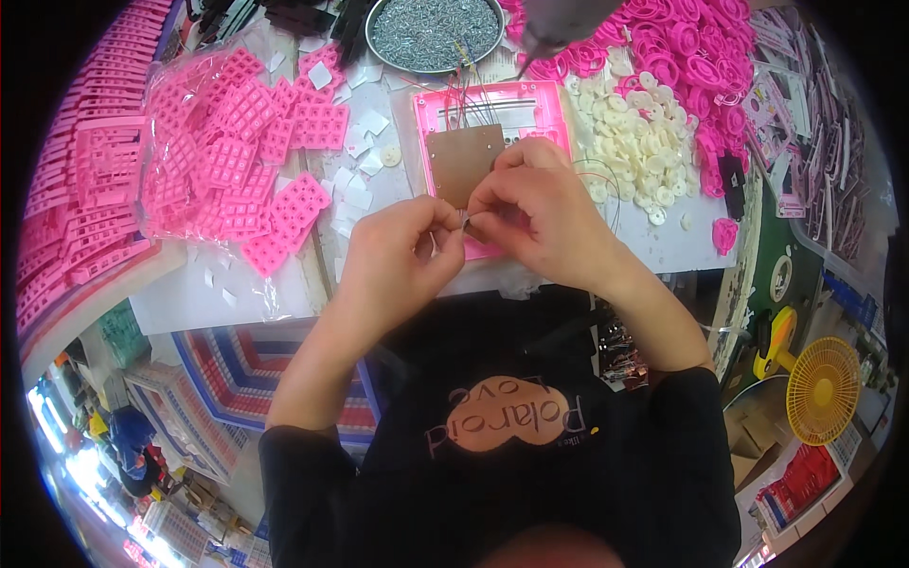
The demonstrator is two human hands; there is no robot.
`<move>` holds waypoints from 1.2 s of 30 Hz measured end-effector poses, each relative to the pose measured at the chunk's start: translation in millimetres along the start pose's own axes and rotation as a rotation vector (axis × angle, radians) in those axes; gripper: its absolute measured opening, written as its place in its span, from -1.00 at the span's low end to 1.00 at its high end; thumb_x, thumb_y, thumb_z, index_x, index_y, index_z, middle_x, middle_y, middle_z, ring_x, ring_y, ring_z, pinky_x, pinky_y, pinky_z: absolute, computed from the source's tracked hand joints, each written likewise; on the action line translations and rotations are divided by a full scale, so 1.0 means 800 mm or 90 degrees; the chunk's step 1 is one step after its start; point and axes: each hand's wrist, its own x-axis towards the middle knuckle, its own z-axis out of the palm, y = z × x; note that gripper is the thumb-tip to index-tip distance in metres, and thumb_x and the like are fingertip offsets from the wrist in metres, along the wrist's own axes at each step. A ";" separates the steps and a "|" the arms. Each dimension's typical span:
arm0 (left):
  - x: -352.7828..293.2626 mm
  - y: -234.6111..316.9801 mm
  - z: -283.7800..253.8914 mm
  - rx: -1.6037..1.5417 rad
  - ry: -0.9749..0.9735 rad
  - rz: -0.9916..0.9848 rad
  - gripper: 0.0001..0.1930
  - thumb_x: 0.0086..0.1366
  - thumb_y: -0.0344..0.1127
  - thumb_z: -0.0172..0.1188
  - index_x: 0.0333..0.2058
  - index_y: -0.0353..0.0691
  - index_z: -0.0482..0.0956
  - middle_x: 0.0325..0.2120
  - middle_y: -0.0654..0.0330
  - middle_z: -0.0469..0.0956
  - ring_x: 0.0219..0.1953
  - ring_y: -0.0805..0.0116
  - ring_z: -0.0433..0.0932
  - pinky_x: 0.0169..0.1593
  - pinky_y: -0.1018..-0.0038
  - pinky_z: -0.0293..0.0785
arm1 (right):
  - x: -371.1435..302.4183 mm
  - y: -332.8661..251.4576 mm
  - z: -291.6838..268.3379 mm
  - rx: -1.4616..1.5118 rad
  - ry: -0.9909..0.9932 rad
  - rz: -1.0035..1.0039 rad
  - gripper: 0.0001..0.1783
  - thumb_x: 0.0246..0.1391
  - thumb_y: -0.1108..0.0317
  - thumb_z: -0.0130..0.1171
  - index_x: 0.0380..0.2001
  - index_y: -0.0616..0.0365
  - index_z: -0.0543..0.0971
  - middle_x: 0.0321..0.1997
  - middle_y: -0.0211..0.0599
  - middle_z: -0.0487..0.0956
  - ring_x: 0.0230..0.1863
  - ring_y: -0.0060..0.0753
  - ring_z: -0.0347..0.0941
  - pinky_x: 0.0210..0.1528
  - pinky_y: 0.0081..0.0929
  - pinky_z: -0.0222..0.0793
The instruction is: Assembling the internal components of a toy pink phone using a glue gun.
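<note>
Two hands meet at mid-bench, fingertips pressed together in a shared pinch. Left hand (398,248) comes in from lower left, right hand (532,210) from the right and slightly above; between them a small thin piece (465,221), dark and metallic-looking, too small to name. Both pinch it at once, neither hand clearly nearer. Its long axis cannot be told. Just beyond the fingertips, touching the right hand's knuckles, lies a brown circuit board (463,161) set on a pink plastic housing (492,114), with fine red wires (461,95) running up from the board's top edge. So the work lies directly ahead of the hands, away from the body. White bench (237,293) is crowded: pink keypad grids (251,142) spilling from a clear bag on the left, white round buttons (634,133) heaped on the right, pink ring-shaped parts (686,47) behind those, a metal bowl of screws (434,33) at the far edge. Room: a cramped workshop, a yellow fan (822,388) low on the right, striped matting (256,369) under the bench.
</note>
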 end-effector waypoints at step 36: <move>0.004 0.002 0.006 -0.046 -0.028 -0.050 -0.92 0.17 -0.51 0.25 -0.36 -0.39 0.60 -0.56 0.16 0.58 -0.57 0.53 0.45 -0.43 0.52 0.42 | -0.001 0.007 0.003 0.006 0.055 -0.048 -0.89 -0.05 0.30 0.33 -0.45 0.06 0.67 -0.50 -0.34 0.54 -0.15 -0.22 0.44 0.13 -0.15 0.28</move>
